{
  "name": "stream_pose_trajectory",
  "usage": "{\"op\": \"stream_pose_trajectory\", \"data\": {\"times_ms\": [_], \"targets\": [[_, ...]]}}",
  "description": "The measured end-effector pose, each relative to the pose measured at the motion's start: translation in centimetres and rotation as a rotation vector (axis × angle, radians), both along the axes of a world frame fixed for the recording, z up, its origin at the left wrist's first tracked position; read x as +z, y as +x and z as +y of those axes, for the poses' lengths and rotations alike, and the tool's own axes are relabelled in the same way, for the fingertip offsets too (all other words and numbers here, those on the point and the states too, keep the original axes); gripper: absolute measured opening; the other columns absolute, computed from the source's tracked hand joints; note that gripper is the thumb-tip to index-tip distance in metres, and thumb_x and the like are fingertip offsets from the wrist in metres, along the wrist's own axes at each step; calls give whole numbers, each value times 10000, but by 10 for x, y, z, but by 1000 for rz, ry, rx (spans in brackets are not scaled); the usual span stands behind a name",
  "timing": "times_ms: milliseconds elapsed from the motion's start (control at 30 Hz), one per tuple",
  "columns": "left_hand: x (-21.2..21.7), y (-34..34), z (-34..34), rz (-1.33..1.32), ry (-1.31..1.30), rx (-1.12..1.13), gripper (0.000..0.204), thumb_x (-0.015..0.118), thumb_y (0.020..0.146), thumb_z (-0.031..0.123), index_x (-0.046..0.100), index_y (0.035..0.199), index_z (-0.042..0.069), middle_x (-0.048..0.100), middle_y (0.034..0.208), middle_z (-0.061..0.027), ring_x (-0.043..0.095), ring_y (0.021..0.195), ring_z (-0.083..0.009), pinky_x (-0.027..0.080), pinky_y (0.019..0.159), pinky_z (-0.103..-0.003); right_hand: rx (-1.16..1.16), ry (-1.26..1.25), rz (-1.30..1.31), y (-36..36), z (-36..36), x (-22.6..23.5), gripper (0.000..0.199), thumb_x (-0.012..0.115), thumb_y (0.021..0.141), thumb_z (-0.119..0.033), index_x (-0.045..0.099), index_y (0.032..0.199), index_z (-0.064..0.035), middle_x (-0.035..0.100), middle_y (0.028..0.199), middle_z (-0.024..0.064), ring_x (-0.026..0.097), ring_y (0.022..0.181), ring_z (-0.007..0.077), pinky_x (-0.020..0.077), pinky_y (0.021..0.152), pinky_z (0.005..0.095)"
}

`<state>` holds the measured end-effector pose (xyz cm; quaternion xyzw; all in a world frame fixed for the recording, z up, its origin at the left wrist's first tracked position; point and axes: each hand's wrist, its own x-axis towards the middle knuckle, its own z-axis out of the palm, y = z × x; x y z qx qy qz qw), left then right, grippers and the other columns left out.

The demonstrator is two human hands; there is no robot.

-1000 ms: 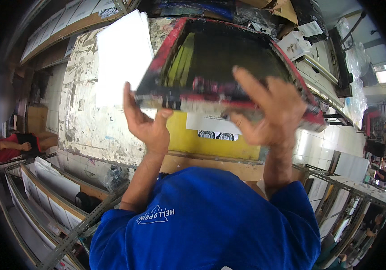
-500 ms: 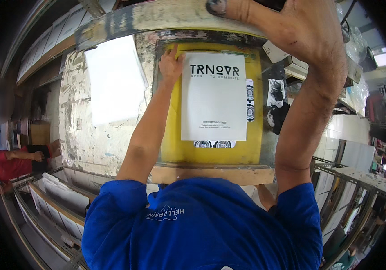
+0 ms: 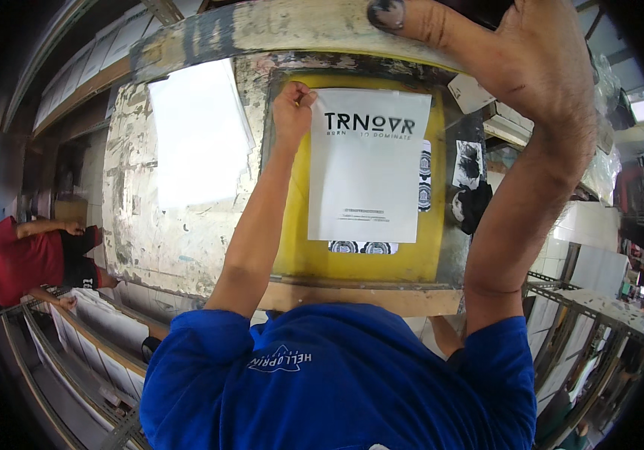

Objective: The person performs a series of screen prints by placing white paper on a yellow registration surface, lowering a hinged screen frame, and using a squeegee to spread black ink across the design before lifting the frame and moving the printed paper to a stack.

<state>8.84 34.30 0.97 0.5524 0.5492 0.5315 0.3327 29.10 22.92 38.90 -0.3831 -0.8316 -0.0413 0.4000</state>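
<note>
The left hand [image 3: 293, 106] pinches the sheet [image 3: 364, 174] by its corner on the yellow board [image 3: 292, 251], while the right hand [image 3: 516, 66] holds the frame [image 3: 292, 28] up, likely so it can't drop down.

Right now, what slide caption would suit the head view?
Left hand pinching a corner of a white printed paper sheet over a yellow rectangular board, right hand touching a pale, ink-stained frame.
</note>
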Motion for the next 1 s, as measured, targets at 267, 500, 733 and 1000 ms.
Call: {"op": "stream_pose_trajectory", "data": {"times_ms": [267,500,733,1000], "targets": [[40,-108,-51,-169,49,197,110,724,876,-8,621,902,19,602,781,-4,539,731,-85,451,688,-259,27,-120,7,-9,1,6,478,841,695,-137,746,1118,63,777,956,205,745,834,244,587,825,347],[31,-246,-141,-299,82,516,129,756,915,39,654,967,100,640,821,52,547,736,-28,376,632,-202,43,-318,-67,35,30,-11,546,805,869,-228,662,1369,-64,729,1212,187,702,1109,252,529,1007,372],[-9,-382,-238,-201,129,842,102,700,935,-26,632,982,33,651,882,-10,586,788,-69,467,731,-217,30,-242,-107,35,37,-17,540,787,888,-250,651,1373,-56,721,1217,197,697,1122,286,522,1022,404],[-11,-433,-254,617,-106,1503,414,785,845,88,651,1210,-54,717,1122,-211,664,1062,-370,491,969,-436,83,-218,-96,36,36,-19,507,804,885,-297,692,1328,-79,758,1119,193,746,1024,280,565,970,380]]}}
